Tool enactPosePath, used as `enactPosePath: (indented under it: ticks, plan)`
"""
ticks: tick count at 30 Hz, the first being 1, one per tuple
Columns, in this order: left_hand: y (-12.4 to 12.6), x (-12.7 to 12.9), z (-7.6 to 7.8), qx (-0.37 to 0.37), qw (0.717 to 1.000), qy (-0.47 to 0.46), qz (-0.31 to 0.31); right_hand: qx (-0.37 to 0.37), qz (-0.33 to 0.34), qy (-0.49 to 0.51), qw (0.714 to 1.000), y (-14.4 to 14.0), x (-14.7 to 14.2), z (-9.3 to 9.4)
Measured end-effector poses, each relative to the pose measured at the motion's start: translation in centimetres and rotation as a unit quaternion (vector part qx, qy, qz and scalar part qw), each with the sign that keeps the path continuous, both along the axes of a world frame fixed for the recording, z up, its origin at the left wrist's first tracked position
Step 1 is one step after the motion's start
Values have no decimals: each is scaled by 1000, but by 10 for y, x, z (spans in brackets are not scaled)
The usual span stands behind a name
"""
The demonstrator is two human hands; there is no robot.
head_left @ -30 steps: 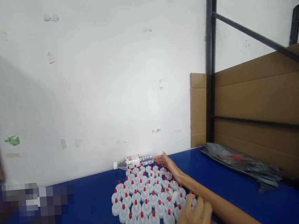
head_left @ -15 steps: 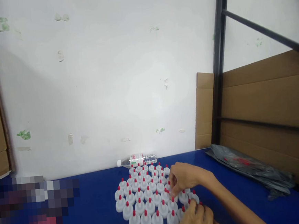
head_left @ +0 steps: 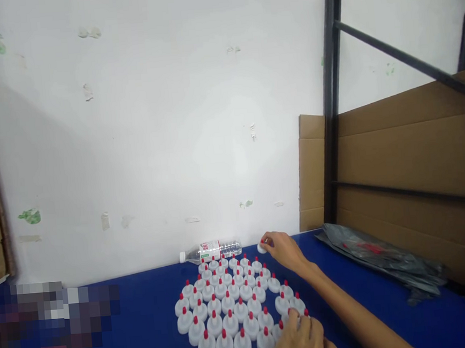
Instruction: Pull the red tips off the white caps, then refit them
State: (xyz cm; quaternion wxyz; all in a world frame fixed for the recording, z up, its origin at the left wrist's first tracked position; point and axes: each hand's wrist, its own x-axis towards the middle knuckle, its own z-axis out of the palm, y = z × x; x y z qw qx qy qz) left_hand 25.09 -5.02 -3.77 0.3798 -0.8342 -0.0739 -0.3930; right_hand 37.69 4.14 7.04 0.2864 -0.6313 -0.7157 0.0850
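Observation:
Many white nozzle caps with red tips (head_left: 230,321) stand upright in a close group on the blue table (head_left: 148,331). Beyond the group's far right side, my right hand (head_left: 281,249) pinches one nozzle cap (head_left: 261,248) by its red tip. My left hand (head_left: 304,337) is at the near right edge of the group. Its fingers are curled round the red tip of a nozzle cap (head_left: 286,318), which they partly cover. More caps stand close around these fingers.
A clear plastic bottle (head_left: 212,250) lies on its side between the caps and the white wall (head_left: 172,120). To the right are grey plastic bags (head_left: 384,258), a black metal frame (head_left: 330,107) and cardboard (head_left: 411,149). A pixelated patch covers the lower left.
My right hand has moved from the middle right of the group to its far side, carrying a nozzle cap. My left hand stays at the near right edge. The view has shifted slightly.

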Motion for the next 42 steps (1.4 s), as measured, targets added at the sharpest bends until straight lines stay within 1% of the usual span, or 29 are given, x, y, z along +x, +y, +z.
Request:
enactPosePath:
  ticks: [2,4,6,8,11,14,16,19,22,24,26,30,32,34,36,39,42]
  plan:
    - [0,-1,1,-13,1000,-14,10,-10,14,18,1000,6,-1,-17]
    - [1,-2,4,-34,999,-25,22,-18,41,51,998,9,-4,-30]
    - [2,-4,7,-54,998,-28,27,-19,62,98,993,12,-7,-37]
    - [5,-6,9,-63,997,-32,20,-21,79,155,984,14,-9,-41]
    - [13,-9,8,-74,995,-56,22,-42,109,246,962,19,-13,-46]
    - [21,-13,4,-86,993,-69,35,-72,133,331,931,25,-17,-53]
    - [24,-14,2,-82,994,-69,36,-80,133,379,912,30,-20,-58]
    - [26,-13,-3,-68,994,-68,50,-74,114,436,890,38,-24,-66]
    - [26,-9,-8,-52,994,-61,68,-61,94,480,870,43,-23,-70]
    - [26,-6,-9,-30,995,-72,65,-55,83,505,858,45,-21,-72]
    - [24,-6,-6,-9,994,-86,61,-55,73,526,845,46,-18,-72]
    - [12,-13,10,-5,992,-110,60,-68,67,557,825,46,-10,-73]
    - [5,-17,16,-9,993,-110,37,-74,69,562,821,46,-8,-73]
    - [2,-20,18,-14,995,-95,11,-75,75,560,822,46,-9,-73]
    - [3,-21,14,-27,997,-68,5,-74,85,550,827,45,-11,-73]
    - [9,-19,4,-38,999,-36,9,-67,101,526,842,44,-17,-73]
    - [14,-11,-3,-19,999,-44,24,-59,111,501,857,45,-20,-74]
